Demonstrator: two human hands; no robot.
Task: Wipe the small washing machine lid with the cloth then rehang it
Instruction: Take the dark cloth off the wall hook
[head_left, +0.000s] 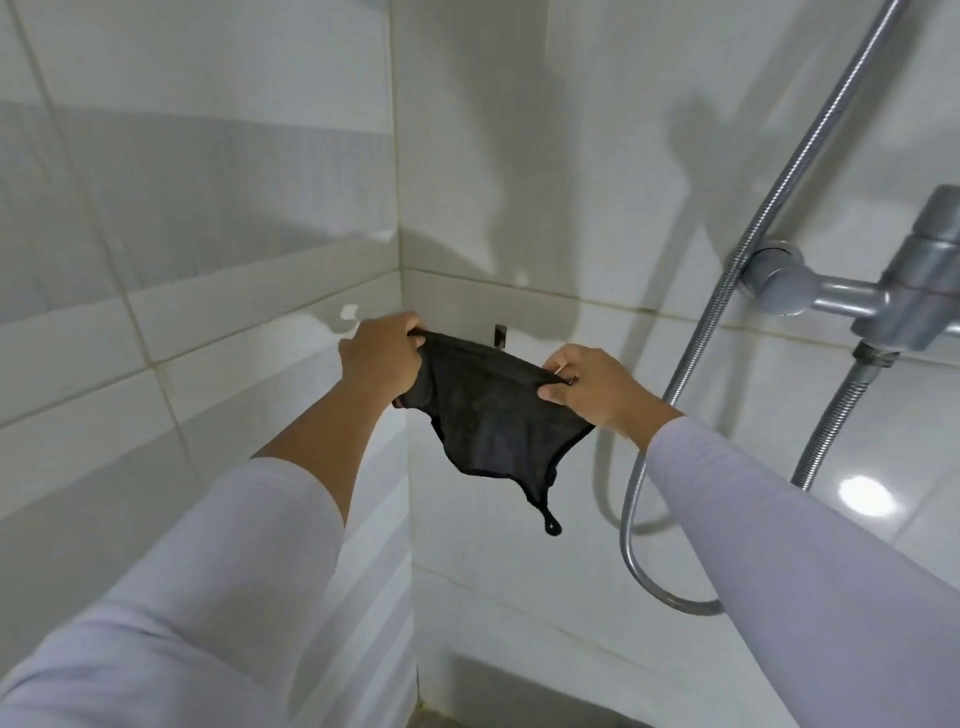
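Cloth (488, 415), black, stretched by its top edge between left hand (382, 356) and right hand (587, 387), fingers of both pinched shut on the corners, raised just before hook (500, 335), apparently for rehanging; washing machine lid out of view.

The one camera is sitting on the person's head, looking forward and a bit down into a tiled wall corner (402, 270), close up.

Cloth (493, 415) between both hands, before wall hook (500, 335); shower hose (691, 364) right.
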